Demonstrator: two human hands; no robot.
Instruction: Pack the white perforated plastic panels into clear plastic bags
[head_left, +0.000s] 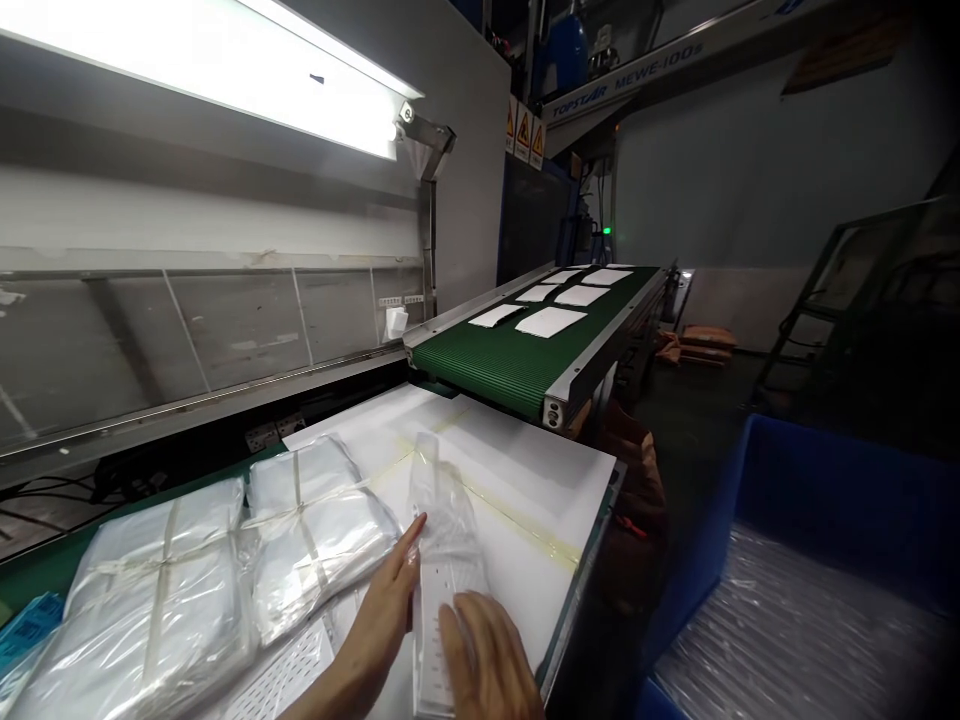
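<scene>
Under fingers (489,632), filmy bag (450,515) (crinkled).

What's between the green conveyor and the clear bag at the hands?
White sheeting, crossed by yellowish tape, lies between the conveyor and clear bag in the head view.

Bare right hand (491,650) slightly blurred, cut off by lower edge, slotted white piece in clear film (430,640) partly hidden beneath that hand, blue plastic bin (847,500) to its right cut off, blue printed packet (34,628) far left of bare left hand (394,588), lettering illegible.
</scene>
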